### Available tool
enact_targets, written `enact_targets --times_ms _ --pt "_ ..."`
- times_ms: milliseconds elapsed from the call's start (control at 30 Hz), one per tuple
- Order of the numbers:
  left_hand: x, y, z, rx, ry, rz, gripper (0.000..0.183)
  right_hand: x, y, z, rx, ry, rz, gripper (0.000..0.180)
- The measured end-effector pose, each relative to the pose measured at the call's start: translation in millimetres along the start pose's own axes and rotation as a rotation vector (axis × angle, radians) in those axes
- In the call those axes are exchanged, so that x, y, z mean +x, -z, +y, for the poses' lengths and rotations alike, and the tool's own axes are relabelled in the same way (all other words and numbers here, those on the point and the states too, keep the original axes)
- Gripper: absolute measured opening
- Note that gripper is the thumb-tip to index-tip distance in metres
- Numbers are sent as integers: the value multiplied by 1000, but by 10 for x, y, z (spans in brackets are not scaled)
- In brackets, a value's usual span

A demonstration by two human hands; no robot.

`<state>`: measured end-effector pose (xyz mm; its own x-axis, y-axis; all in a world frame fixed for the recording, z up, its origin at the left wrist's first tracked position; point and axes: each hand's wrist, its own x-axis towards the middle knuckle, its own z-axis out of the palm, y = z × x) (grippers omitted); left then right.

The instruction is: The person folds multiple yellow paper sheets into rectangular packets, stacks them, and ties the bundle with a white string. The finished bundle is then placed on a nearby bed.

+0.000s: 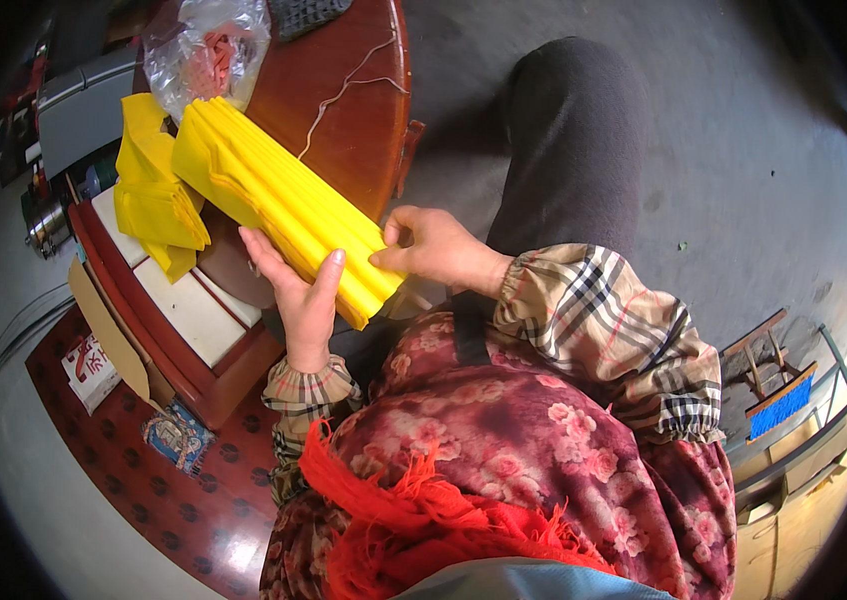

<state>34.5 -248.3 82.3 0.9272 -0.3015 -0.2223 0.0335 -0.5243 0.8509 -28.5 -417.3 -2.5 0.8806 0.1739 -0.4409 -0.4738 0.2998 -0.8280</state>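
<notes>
A long pleated stack of yellow sheet material [281, 202], perhaps paper or cloth, slants down from the table's edge to the hands. My left hand [299, 292] supports its left side near the lower end, thumb on top and fingers partly hidden beneath. At the lower right end, my right hand [431, 247] pinches the folds between thumb and fingers. Another folded yellow bundle [157, 202] lies left of the stack. Behind them is a clear plastic bag [205, 52] with red pieces inside.
The round reddish-brown wooden table [348, 97] carries a thin pale string [333, 101]. To the left stand a red-framed piece with white panels [190, 311] and an opened cardboard box [104, 330]. A small chair with a blue woven part [780, 405] is at the right.
</notes>
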Motion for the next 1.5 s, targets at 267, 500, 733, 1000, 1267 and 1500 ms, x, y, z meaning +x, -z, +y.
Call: enact_targets --times_ms 267,500,733,1000,1267,1500 --pt "-78 72 -77 15 -37 71 82 -67 -90 -65 42 23 23 39" --pt "-157 90 -85 -122 -29 94 73 -121 -138 -103 -42 31 7 38" --pt "-164 162 -281 -140 17 150 75 -113 -59 156 -126 44 92 40" --pt "28 376 -704 -214 -63 328 70 -80 -57 134 -300 416 304 32" --pt "82 229 -869 -115 -126 298 77 150 -295 -434 -793 751 117 55" --pt "-81 203 -941 -116 -178 321 78 625 -574 -789 -1414 795 40 64"
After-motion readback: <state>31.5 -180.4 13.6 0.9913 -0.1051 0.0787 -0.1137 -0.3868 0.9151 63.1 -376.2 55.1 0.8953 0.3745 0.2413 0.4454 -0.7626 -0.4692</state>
